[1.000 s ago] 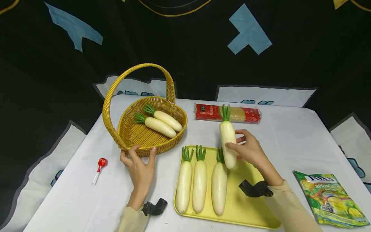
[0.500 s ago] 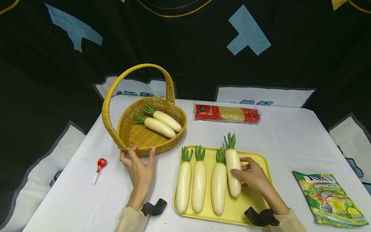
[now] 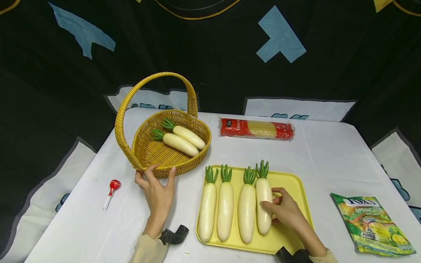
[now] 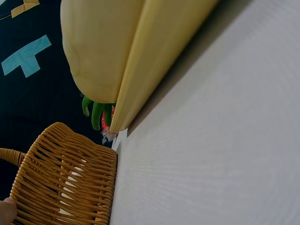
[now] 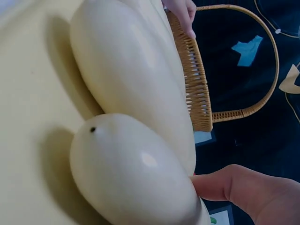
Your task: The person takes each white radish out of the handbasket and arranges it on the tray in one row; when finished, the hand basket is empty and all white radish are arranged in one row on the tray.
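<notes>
My right hand (image 3: pixel 287 209) pinches a white radish (image 3: pixel 263 190) with a green top, at the right of a row on the yellow tray (image 3: pixel 289 233). Close to its left lies another white radish (image 3: pixel 246 213), and two more, a radish (image 3: pixel 225 212) and a radish (image 3: pixel 208 212), lie further left. In the right wrist view, the thumb (image 5: pixel 225 185) presses the held radish (image 5: pixel 136 173). My left hand (image 3: pixel 159 193) grips the near rim of a wicker basket (image 3: pixel 187 167). Two white radishes (image 3: pixel 180 144) lie inside it. The left wrist view shows only a fingertip (image 4: pixel 6 211) at the basket.
A red noodle-like packet (image 3: pixel 256 129) lies behind the tray. At the right is a green FOX'S candy bag (image 3: pixel 373 224); at the left, a red lollipop (image 3: pixel 113 188). The basket's tall handle (image 3: pixel 121 120) arches above it. A dark curtain (image 3: pixel 210 54) hangs behind the white table (image 3: pixel 329 160).
My right hand has lowered the white radish toward the near side, from over the tray's far edge down beside the other radishes. My left hand has stayed on the basket.
</notes>
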Action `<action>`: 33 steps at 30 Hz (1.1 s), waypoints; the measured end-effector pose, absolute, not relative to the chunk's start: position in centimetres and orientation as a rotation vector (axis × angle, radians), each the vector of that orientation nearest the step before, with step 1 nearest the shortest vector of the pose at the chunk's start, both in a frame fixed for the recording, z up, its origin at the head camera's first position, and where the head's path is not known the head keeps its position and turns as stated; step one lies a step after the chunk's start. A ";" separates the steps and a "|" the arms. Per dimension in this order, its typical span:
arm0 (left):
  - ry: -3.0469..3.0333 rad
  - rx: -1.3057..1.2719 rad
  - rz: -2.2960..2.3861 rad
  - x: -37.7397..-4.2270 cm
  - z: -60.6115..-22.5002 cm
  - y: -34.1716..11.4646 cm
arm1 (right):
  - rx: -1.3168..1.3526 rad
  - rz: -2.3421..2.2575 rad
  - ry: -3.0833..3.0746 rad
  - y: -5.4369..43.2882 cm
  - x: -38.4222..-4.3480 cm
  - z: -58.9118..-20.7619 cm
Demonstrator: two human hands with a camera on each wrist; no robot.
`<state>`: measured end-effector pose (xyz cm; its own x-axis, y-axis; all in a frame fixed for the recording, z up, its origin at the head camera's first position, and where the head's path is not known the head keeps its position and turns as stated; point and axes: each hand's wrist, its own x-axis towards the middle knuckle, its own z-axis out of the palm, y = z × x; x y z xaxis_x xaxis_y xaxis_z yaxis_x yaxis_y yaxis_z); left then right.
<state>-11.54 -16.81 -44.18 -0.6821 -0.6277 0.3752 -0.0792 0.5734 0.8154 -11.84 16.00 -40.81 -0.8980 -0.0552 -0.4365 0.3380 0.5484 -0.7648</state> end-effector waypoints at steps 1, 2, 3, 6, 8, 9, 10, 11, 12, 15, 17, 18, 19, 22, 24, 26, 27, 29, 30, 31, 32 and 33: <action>-2.141 0.563 -1.067 -11.5 -44.2 -16.8 | 0.233 -1.304 2.373 15.9 -11.8 -40.8; -2.141 0.564 -1.067 -11.5 -44.2 -16.8 | 0.235 -1.309 2.368 15.8 -11.7 -40.8; -2.140 0.566 -1.068 -11.6 -44.2 -16.8 | 0.232 -1.309 2.366 15.7 -11.7 -40.8; -2.140 0.568 -1.068 -11.6 -44.2 -16.8 | 0.215 -1.309 2.359 15.4 -11.4 -40.8; -2.139 0.567 -1.064 -11.6 -44.2 -16.8 | 0.200 -1.309 2.352 15.2 -11.2 -40.7; -2.139 0.565 -1.063 -11.6 -44.2 -16.8 | 0.189 -1.304 2.353 15.0 -11.1 -40.6; -2.140 0.563 -1.061 -11.6 -44.2 -16.8 | 0.181 -1.301 2.356 14.9 -11.0 -40.5; -2.139 0.560 -1.059 -11.6 -44.2 -16.8 | 0.174 -1.299 2.358 14.8 -10.9 -40.4; -2.140 0.558 -1.058 -11.6 -44.2 -16.8 | 0.169 -1.299 2.360 14.7 -10.9 -40.4; -2.138 0.555 -1.059 -11.5 -44.2 -16.8 | 0.162 -1.288 2.371 14.5 -10.8 -40.3; -2.138 0.554 -1.060 -11.5 -44.2 -16.8 | 0.156 -1.282 2.378 14.5 -10.9 -40.3; -2.137 0.555 -1.062 -11.5 -44.2 -16.8 | 0.152 -1.274 2.383 14.5 -10.9 -40.3; -2.136 0.556 -1.064 -11.5 -44.1 -16.8 | 0.144 -1.260 2.393 14.5 -10.9 -40.3; -2.139 0.556 -1.067 -11.5 -44.1 -16.8 | 0.111 -1.201 2.434 14.6 -11.0 -40.3; -2.141 0.559 -1.070 -11.5 -44.0 -16.8 | 0.092 -1.158 2.462 14.7 -11.1 -40.2; -2.143 0.565 -1.073 -11.5 -44.0 -16.8 | 0.074 -1.117 2.488 14.8 -11.1 -40.2; -2.143 0.567 -1.075 -11.5 -44.0 -16.8 | 0.066 -1.100 2.499 14.8 -11.2 -40.2; -2.143 0.574 -1.077 -11.5 -44.0 -16.8 | 0.051 -1.072 2.513 14.9 -11.2 -40.1; -2.143 0.575 -1.078 -11.5 -44.0 -16.8 | 0.039 -1.057 2.524 14.9 -11.2 -40.1; -2.143 0.577 -1.079 -11.5 -44.0 -16.7 | 0.033 -1.042 2.534 14.9 -11.3 -40.1; -2.143 0.578 -1.079 -11.5 -44.0 -16.7 | 0.023 -1.029 2.542 14.9 -11.3 -40.0; -2.143 0.579 -1.079 -11.5 -44.0 -16.7 | 0.017 -1.018 2.551 14.9 -11.3 -40.0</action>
<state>-11.48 -16.74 -44.04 -0.6840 -0.6355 0.3583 -0.0906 0.5613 0.8227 -11.33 14.95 -40.00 -0.9231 -0.1315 -0.3612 0.1534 0.7356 -0.6598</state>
